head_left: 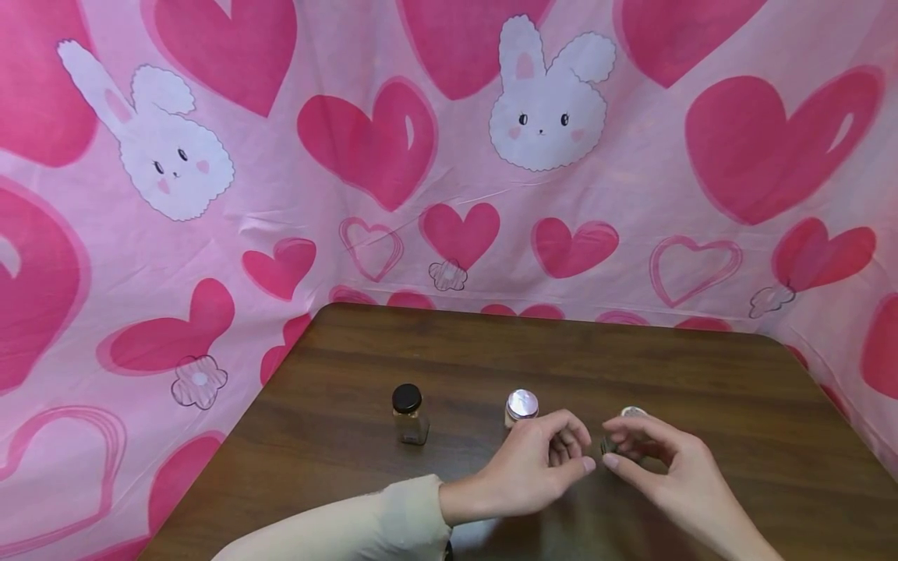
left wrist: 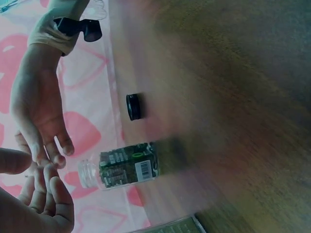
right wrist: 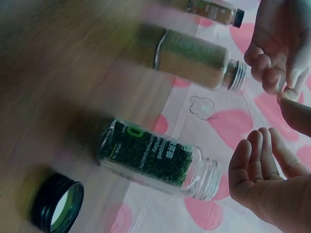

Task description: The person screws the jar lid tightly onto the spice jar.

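My left hand (head_left: 536, 467) and right hand (head_left: 669, 471) face each other over the table, fingers loosely bent and thumb tips a little apart. Nothing shows in either hand's grasp. Close behind the right hand stands an uncapped glass jar of dried green herbs (right wrist: 150, 153), its pale round mouth (head_left: 634, 411) visible above the fingers in the head view. Beside it on the tabletop lies a black screw cap (left wrist: 133, 107), hidden in the head view. Partly covered by my left hand, a jar of light brown powder (right wrist: 194, 60) has a shiny top (head_left: 522, 403) and bare threads.
A smaller jar with a black lid (head_left: 409, 413) stands upright further left on the brown wooden table (head_left: 337, 374). Pink cloth with hearts and rabbits (head_left: 449, 179) hangs behind the table's back and side edges.
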The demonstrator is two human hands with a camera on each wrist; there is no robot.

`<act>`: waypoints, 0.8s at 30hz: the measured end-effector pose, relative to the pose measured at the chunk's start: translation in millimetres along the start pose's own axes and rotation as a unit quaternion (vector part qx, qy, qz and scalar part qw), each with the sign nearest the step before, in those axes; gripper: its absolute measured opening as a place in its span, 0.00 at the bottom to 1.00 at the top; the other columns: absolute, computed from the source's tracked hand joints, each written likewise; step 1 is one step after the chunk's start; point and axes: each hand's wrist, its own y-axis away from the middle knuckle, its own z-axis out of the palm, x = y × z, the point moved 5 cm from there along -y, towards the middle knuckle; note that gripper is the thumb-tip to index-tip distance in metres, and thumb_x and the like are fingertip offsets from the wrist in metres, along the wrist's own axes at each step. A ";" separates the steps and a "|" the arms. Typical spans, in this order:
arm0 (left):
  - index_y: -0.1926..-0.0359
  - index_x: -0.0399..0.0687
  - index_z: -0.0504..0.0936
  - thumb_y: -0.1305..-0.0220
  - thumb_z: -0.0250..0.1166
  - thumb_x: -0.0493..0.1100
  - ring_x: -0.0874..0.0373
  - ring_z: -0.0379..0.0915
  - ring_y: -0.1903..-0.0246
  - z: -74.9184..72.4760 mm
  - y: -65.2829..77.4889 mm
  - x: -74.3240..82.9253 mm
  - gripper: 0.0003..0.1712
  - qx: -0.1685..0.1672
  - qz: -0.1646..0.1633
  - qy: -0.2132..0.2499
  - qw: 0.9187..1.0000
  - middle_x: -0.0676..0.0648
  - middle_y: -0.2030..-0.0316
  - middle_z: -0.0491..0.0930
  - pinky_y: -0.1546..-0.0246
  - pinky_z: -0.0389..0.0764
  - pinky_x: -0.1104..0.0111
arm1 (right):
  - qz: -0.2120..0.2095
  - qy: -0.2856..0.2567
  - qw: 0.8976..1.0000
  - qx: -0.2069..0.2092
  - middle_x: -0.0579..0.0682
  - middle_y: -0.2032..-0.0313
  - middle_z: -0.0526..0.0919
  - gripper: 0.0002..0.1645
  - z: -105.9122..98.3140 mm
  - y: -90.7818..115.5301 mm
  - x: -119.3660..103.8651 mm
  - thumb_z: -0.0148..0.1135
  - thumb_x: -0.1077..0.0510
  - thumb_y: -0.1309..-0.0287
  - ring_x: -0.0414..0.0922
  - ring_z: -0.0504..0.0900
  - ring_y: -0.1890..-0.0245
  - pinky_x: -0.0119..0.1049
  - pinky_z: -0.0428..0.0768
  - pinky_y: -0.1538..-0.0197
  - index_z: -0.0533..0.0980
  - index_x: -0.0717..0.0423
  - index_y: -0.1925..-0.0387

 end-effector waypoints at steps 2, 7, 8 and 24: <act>0.62 0.53 0.73 0.41 0.66 0.37 0.76 0.67 0.77 1.1 -0.8 -0.9 0.10 -0.001 0.000 -0.005 1.000 0.61 0.74 0.72 0.75 0.74 0.79 | 0.000 0.000 1.000 0.004 0.44 0.64 0.82 0.21 -2.3 1.9 1.6 0.74 0.64 0.55 0.40 0.79 0.67 0.29 0.77 0.63 0.80 0.49 0.56; 0.62 0.53 0.73 0.42 0.67 0.37 0.77 0.67 0.76 3.8 -2.9 -1.7 0.11 0.005 0.007 -0.019 1.000 0.61 0.73 0.72 0.74 0.74 0.80 | 0.007 0.003 1.000 0.005 0.47 0.63 0.83 0.21 -8.3 5.7 3.9 0.73 0.65 0.54 0.41 0.80 0.67 0.28 0.77 0.62 0.80 0.51 0.56; 0.62 0.53 0.73 0.42 0.67 0.37 0.77 0.67 0.75 4.3 -3.3 -1.7 0.11 0.008 0.010 -0.021 1.000 0.61 0.73 0.72 0.74 0.74 0.81 | 0.012 0.005 1.000 0.004 0.48 0.63 0.83 0.20 -9.4 6.5 4.3 0.73 0.64 0.53 0.41 0.80 0.67 0.28 0.77 0.62 0.80 0.50 0.56; 0.59 0.50 0.74 0.48 0.72 0.37 0.72 0.72 0.69 15.2 -10.6 -5.9 0.17 0.019 0.011 -0.048 0.999 0.58 0.68 0.73 0.70 0.73 0.83 | 0.072 0.063 0.995 0.011 0.48 0.61 0.84 0.18 -30.1 16.4 23.0 0.70 0.58 0.47 0.39 0.80 0.66 0.25 0.74 0.62 0.79 0.51 0.53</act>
